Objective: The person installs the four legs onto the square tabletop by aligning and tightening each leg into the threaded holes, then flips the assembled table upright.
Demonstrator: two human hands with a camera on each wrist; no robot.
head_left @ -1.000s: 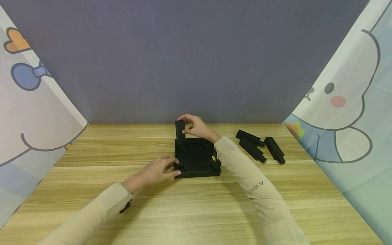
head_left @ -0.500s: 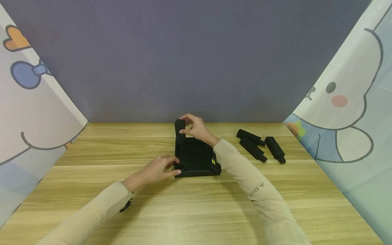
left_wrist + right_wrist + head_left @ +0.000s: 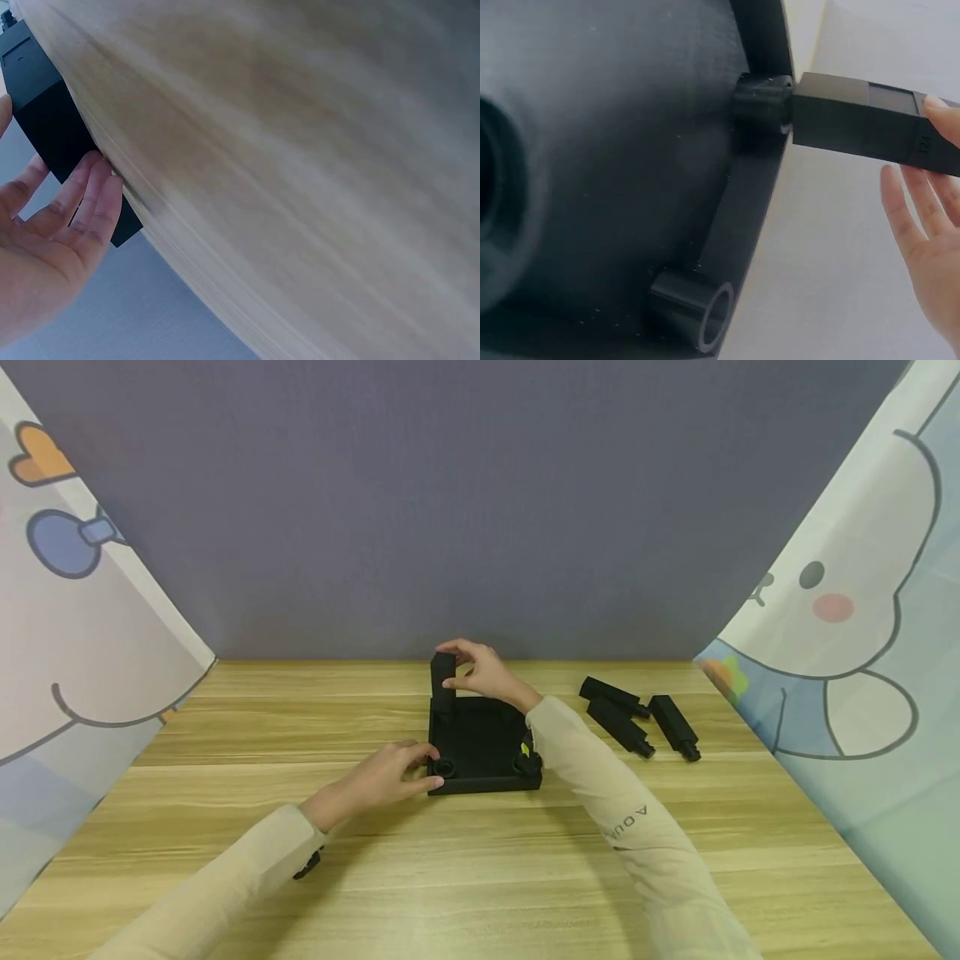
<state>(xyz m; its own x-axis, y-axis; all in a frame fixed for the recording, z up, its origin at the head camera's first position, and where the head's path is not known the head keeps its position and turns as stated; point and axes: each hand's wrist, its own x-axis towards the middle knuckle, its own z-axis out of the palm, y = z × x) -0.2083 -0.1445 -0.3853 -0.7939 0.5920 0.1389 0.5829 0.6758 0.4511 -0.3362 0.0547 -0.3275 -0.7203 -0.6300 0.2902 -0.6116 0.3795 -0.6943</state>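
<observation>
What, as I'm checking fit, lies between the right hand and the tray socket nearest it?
A black square post, held by the right hand, its far end meeting the socket; the right wrist view shows it.

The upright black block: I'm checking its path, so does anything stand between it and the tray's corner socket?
Nothing visible does. Pinched by the right hand, the black block appears to meet the corner socket end-on, with no object between them. The left hand is at another corner of the tray.
</observation>
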